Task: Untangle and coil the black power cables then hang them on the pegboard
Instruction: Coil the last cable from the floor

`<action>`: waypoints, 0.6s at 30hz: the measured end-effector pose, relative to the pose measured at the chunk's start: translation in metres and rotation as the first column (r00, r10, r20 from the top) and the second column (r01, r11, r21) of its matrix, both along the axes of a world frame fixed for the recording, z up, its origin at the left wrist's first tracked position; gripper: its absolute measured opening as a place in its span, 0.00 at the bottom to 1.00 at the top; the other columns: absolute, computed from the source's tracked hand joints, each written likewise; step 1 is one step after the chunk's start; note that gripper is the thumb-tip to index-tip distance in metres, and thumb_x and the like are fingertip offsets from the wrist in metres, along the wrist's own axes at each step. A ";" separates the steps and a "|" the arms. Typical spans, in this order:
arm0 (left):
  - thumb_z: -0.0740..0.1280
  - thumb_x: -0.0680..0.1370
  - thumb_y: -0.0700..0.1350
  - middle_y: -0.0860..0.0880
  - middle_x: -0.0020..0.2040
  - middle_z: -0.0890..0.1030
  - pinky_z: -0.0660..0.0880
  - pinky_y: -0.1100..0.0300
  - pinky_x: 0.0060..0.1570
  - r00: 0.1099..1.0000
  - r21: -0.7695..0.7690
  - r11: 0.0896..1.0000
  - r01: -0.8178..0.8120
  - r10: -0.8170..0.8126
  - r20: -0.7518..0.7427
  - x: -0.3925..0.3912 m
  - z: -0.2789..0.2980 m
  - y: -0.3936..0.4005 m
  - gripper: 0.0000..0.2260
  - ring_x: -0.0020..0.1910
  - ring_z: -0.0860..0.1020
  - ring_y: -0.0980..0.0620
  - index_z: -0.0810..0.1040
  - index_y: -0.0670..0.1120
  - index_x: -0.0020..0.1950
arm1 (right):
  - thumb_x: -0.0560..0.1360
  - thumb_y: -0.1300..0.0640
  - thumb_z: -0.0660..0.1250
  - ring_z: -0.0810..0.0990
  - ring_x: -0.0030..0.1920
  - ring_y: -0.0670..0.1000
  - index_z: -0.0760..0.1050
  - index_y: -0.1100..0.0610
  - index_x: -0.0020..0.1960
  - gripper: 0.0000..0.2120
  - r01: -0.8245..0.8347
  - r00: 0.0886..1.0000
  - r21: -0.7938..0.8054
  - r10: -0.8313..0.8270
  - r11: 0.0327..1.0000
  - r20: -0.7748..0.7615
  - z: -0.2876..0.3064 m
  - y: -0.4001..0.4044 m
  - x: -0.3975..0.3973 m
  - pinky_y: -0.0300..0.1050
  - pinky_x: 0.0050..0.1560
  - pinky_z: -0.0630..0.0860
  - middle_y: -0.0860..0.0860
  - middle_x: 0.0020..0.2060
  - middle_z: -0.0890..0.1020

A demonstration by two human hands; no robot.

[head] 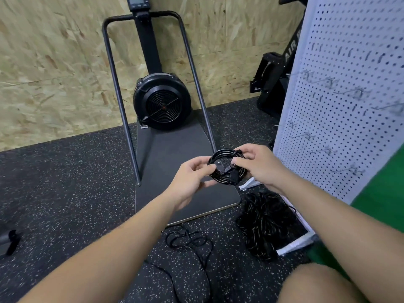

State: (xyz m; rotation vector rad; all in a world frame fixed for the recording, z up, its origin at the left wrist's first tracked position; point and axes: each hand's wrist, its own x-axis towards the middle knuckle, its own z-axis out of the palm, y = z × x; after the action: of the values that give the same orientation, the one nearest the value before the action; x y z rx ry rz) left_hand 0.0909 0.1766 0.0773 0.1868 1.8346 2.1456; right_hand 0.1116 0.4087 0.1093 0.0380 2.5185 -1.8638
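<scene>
At frame centre, left hand (192, 178) and right hand (255, 165) grip the coiled cable (226, 166), fingers curled round its rim. Risk: plug end at 5 o'clock slips free, loops spring open before reaching pegboard (341, 101) at 2 o'clock; loose cable (190, 239) remains on floor

Gym, fan machine (162, 101), speckled rubber floor (65, 182)

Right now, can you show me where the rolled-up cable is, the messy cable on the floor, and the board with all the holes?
coiled cable (220, 179): head view, lower loops of the coil.
loose cable (189, 238): head view, tangled loops on the floor.
pegboard (341, 62): head view, bare perforated panel.
</scene>
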 end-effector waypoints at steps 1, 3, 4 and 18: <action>0.71 0.85 0.38 0.38 0.60 0.87 0.85 0.45 0.61 1.000 -0.012 1.000 -0.007 0.007 0.002 -0.005 -0.006 0.013 0.10 0.60 0.87 0.44 0.85 0.42 0.66 | 0.81 0.57 0.75 0.89 0.58 0.52 0.86 0.45 0.58 0.09 0.032 0.999 -0.012 -0.032 0.999 0.010 -0.007 0.009 0.001 0.64 0.66 0.83 0.46 0.53 0.91; 0.72 0.85 0.39 0.40 0.56 0.86 0.85 0.46 0.60 1.000 -0.034 0.999 -0.022 0.022 0.010 -0.013 -0.021 0.040 0.10 0.58 0.87 0.44 0.85 0.43 0.66 | 0.81 0.54 0.75 0.88 0.60 0.50 0.86 0.43 0.59 0.09 0.111 0.994 -0.025 -0.110 0.994 0.026 -0.027 0.027 0.002 0.63 0.67 0.83 0.43 0.54 0.90; 0.72 0.85 0.39 0.39 0.56 0.86 0.85 0.47 0.60 1.000 -0.046 0.999 -0.023 0.024 0.015 -0.017 -0.030 0.052 0.10 0.59 0.87 0.43 0.85 0.43 0.66 | 0.81 0.52 0.74 0.87 0.61 0.50 0.85 0.42 0.59 0.09 0.149 0.989 -0.024 -0.149 0.988 0.026 -0.039 0.036 0.002 0.63 0.67 0.83 0.42 0.55 0.89; 0.78 0.81 0.38 0.45 0.48 0.84 0.88 0.47 0.49 0.961 -0.306 0.952 0.020 0.066 0.267 -0.042 -0.216 0.168 0.08 0.47 0.86 0.51 0.86 0.41 0.59 | 0.83 0.55 0.76 0.85 0.55 0.49 0.82 0.51 0.64 0.11 0.415 0.858 0.162 -0.444 0.895 0.259 -0.221 0.127 -0.005 0.55 0.64 0.82 0.45 0.54 0.85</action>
State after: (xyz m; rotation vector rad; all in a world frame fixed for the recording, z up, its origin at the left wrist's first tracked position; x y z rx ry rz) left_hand 0.0486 0.3442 -0.1385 -0.1958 1.9733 1.7615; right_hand 0.1064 0.5357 -0.1118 0.8804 2.5331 -1.6813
